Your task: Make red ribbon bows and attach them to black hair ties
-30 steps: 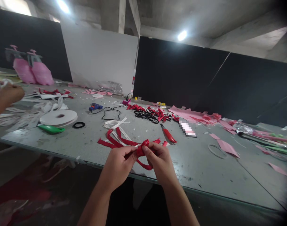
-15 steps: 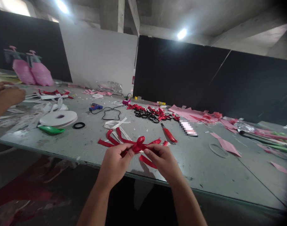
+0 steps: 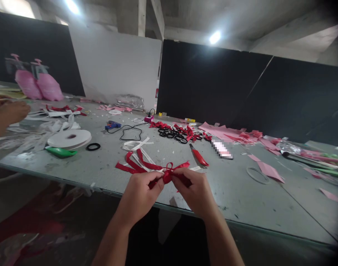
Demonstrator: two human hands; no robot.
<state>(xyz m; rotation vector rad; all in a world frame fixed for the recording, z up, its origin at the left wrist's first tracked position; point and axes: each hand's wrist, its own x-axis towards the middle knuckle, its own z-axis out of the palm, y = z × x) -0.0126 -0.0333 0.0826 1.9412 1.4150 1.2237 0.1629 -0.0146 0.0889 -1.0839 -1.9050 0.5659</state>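
Between my two hands, just above the table's front edge, is a red ribbon [image 3: 167,177] gathered into a knotted bow. My left hand [image 3: 141,190] pinches its left side between thumb and fingers. From the other side my right hand [image 3: 193,188] grips it the same way; the fingertips nearly meet. A small red loop stands up behind the knot. Cut red ribbon strips [image 3: 134,164] and white strips [image 3: 138,145] lie beyond my left hand. Past my right hand lies a red-handled cutter [image 3: 198,156].
A white ribbon spool [image 3: 69,139], a green-handled tool [image 3: 60,152] and a black ring [image 3: 93,147] are on the left. Behind lie a blue glue gun [image 3: 112,125] and piled red bows with black rings [image 3: 176,133]. A co-worker's hands [image 3: 9,111] work at far left.
The red bow has turned and come slightly lower between my fingers, its upright loop now thinner. My right hand has shifted a little. The table items stay put.
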